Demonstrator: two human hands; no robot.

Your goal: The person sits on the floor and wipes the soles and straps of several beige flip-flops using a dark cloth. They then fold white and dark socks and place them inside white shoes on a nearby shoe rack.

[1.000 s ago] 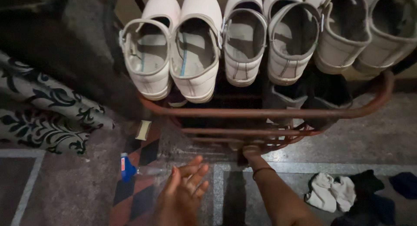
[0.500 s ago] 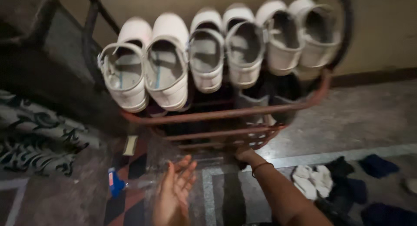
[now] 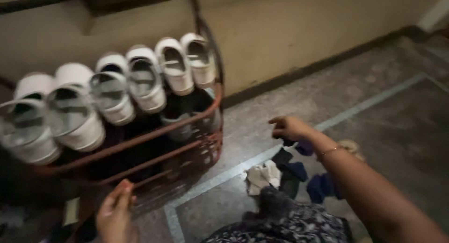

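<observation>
Rust-brown metal shoe rack [image 3: 140,140] stands against the wall with a row of white shoes [image 3: 112,91] on its top rail, and the left hand [image 3: 114,217] hovers just before its lower bars, grip loose and holding nothing. On the floor right of the rack lies a heap of dark and white socks [image 3: 280,175]. The right hand [image 3: 287,127] hangs just above them, fingers curled narrow; whether it pinches a sock I cannot tell.

White shoes [image 3: 140,84], rust-red rack [image 3: 206,105], white & dk blue socks [image 3: 280,175], grey speckled floor [image 3: 374,84].
</observation>
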